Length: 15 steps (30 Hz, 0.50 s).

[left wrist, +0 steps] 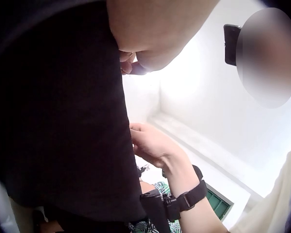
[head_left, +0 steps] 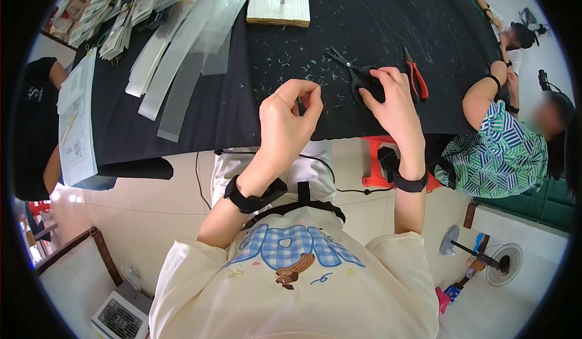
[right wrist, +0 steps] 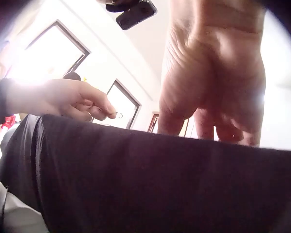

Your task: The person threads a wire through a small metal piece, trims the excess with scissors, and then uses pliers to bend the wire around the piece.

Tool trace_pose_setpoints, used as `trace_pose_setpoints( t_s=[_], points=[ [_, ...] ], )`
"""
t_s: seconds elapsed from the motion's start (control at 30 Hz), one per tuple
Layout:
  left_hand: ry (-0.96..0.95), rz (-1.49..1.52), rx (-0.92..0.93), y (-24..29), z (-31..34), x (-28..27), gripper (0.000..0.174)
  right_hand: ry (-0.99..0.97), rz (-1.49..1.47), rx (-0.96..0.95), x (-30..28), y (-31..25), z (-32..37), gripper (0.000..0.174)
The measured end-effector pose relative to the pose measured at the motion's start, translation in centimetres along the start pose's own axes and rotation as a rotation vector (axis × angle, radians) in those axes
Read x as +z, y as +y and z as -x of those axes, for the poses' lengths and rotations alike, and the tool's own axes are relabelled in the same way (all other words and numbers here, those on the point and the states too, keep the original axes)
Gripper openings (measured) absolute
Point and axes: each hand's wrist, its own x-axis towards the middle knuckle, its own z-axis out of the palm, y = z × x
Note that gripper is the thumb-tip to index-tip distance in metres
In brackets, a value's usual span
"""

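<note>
My left hand (head_left: pixel 286 113) is just above the near part of the black-covered table, thumb and fingertips pinched together. In the right wrist view a small thin hook (right wrist: pixel 119 115) sticks out from those fingertips. My right hand (head_left: pixel 395 104) holds black-handled scissors (head_left: pixel 356 79) by the handles, thumb on one side and fingers on the other. The scissor blades point away to the upper left, slightly parted, low over the cloth. Just right of that hand lie red-handled pliers (head_left: pixel 417 79). The table edge hides the right fingertips in the right wrist view.
Clear plastic strips (head_left: pixel 182 72) and bundled cards (head_left: pixel 121 30) cover the table's left. A white foam block (head_left: pixel 279 9) with an upright metal rod stands at the back. Small greenish snippets are strewn over the black cloth (head_left: pixel 436 30). Other people sit at both sides.
</note>
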Motion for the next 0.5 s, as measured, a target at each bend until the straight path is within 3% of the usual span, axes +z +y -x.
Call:
trace_pose_setpoints(
  t_s=[0.27, 0.33, 0.4, 0.5],
  points=[
    [-0.036, 0.042, -0.047, -0.1, -0.3, -0.2, 0.003, -0.039, 0.08, 0.06, -1.3, 0.0, -0.5, 0.035],
    [-0.055, 0.049, -0.051, 0.0, -0.3, -0.2, 0.004, -0.028, 0.068, 0.19, -2.3, -0.3, -0.4, 0.035],
    [-0.049, 0.044, -0.052, 0.0, -0.2, -0.2, 0.004, -0.061, 0.028, 0.256, -2.7, 0.1, -0.2, 0.037],
    [-0.043, 0.03, -0.062, 0.3, -0.3, -0.2, 0.002, 0.074, -0.205, 0.201, -2.3, 0.8, 0.2, 0.042]
  ],
)
